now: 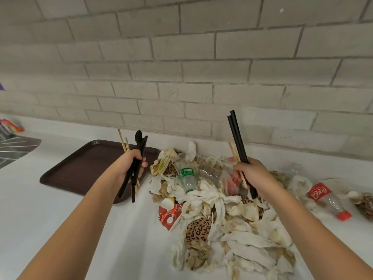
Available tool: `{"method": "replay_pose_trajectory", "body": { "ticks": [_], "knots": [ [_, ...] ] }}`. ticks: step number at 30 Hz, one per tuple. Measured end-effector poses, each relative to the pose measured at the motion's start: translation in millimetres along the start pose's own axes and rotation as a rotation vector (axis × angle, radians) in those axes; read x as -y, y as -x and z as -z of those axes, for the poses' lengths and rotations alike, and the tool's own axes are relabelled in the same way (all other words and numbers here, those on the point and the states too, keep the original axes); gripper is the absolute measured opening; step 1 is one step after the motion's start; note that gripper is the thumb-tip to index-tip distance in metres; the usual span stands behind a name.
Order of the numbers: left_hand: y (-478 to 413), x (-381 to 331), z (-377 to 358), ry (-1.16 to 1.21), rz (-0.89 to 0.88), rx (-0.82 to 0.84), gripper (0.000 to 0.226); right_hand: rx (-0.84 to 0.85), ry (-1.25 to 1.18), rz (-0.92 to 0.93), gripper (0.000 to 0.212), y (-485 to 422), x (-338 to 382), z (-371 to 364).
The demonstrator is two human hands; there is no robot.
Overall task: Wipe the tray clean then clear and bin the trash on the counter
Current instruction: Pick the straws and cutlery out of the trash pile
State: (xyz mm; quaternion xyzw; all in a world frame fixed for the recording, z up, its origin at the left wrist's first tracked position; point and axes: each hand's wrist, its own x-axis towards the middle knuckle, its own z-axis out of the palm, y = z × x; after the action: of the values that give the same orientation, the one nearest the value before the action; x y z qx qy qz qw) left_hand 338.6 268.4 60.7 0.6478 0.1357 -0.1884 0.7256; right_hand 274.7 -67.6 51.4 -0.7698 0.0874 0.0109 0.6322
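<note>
A dark brown tray [80, 168] lies on the white counter [40, 209] at the left. My left hand [131, 164] is raised over the tray's right edge and grips a bundle of black utensils [139, 150], a spoon among them, and wooden chopsticks. My right hand [252, 172] is held above the trash and grips black chopsticks [237, 136] together with wooden ones. Between and below the hands spreads a trash pile [222, 219]: stained napkins, leopard-print wrappers, a red-and-white paper cup [169, 215] and a clear bottle with a green label [186, 176].
An empty Coca-Cola bottle [327, 201] with a red cap lies on its side at the right, next to more wrappers. A steel sink [14, 148] is at the far left. A grey brick wall [181, 67] backs the counter.
</note>
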Motion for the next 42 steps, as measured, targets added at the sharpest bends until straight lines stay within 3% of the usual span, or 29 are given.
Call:
{"method": "replay_pose_trajectory", "body": {
  "ticks": [5,11,16,21,24,27,30,32,34,36,38,42],
  "knots": [
    [-20.3,5.1,33.0,-0.077,0.000,-0.047,0.018,-0.005,-0.253,-0.160,0.011,5.7,-24.8,-28.5],
    [-30.4,26.5,31.1,-0.544,-0.091,-0.169,0.039,-0.115,-0.281,-0.146,0.018,27.9,-32.8,-62.7],
    [-34.0,50.3,-9.6,-0.667,-0.277,-0.030,0.019,-0.270,-0.263,-0.194,0.018,45.2,-42.3,-58.2],
    [-17.5,61.2,-61.0,-0.768,-0.466,0.180,0.019,-0.487,-0.252,-0.242,0.030,75.0,-55.0,-31.8],
    [-3.8,73.7,-93.7,-1.020,-0.537,0.367,0.054,-0.611,-0.157,-0.257,0.043,88.3,-62.8,-14.7],
    [1.1,93.5,-116.2,-1.348,-0.516,0.475,0.080,-0.684,-0.028,-0.258,0.031,94.2,-67.7,1.5],
    [3.7,112.7,-124.0,-1.545,-0.511,0.483,0.058,-0.627,0.221,-0.212,0.055,89.1,-73.7,11.5],
    [1.7,119.9,-123.3,-1.611,-0.556,0.429,0.039,-0.543,0.421,-0.262,0.085,79.7,-82.4,18.0],
    [-1.5,122.5,-120.6,-1.669,-0.599,0.379,0.032,-0.480,0.550,-0.323,0.099,68.7,-89.7,26.1],
    [-4.1,122.2,-117.1,-1.711,-0.637,0.338,0.029,-0.464,0.619,-0.348,0.087,58.3,-93.1,36.1],
    [-5.1,119.6,-113.9,-1.706,-0.647,0.303,0.029,-0.491,0.679,-0.360,0.058,52.0,-96.8,47.8],
    [0.2,106.8,-111.8,-1.439,-0.499,0.254,0.033,-0.605,0.589,-0.364,0.016,56.0,-108.8,66.8]
  ]
}}
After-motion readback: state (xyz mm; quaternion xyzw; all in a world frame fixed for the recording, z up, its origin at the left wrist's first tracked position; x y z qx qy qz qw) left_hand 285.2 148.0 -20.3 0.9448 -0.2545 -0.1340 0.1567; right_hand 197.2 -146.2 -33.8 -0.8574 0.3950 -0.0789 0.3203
